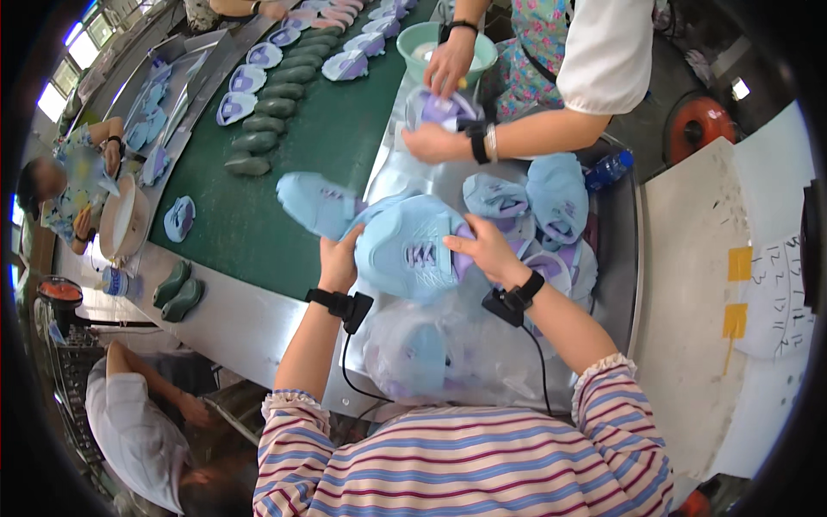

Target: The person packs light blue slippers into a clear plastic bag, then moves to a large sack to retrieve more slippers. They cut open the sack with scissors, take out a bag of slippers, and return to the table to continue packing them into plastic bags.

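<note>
Head view: a green conveyor belt point(336, 146) runs diagonally through a factory hall, carrying rows of dark green shoe lasts point(274, 108) and pale blue uppers point(247, 79); a metal worktable point(413, 172) adjoins it. Your left hand point(338, 263) and right hand point(484, 250) both grasp a light blue shoe upper point(405, 248) above the table edge. A clear plastic bag point(431, 349) of uppers lies beneath, piled uppers point(556, 198) crowd the right, and a co-worker's hands point(439, 103) work opposite.

Shoe factory: conveyor belt point(284, 164) w/ shoe uppers point(247, 79), workers alongside.
</note>
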Demonstrator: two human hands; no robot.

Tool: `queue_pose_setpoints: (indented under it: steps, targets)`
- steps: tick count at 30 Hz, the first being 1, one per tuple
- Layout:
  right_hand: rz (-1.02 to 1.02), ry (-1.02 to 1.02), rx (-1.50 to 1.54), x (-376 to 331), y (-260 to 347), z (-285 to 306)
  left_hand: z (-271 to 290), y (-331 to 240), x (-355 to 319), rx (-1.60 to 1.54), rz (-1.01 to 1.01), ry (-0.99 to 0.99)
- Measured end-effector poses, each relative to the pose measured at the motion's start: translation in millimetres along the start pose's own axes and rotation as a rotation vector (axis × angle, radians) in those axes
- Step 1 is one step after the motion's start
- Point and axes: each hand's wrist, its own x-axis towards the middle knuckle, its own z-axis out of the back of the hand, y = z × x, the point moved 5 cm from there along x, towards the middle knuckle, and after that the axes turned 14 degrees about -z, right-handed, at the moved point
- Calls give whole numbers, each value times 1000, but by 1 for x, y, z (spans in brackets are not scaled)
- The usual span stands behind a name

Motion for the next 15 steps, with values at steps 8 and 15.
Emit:
queue_pose_setpoints:
  steps: [8,15]
  targets:
    - [-199,-59,494,-23,-43,59,-10,45,11,-148,-30,-42]
    - [-174,-113,491,-41,-64,56,11,93,-20,501,457,-46]
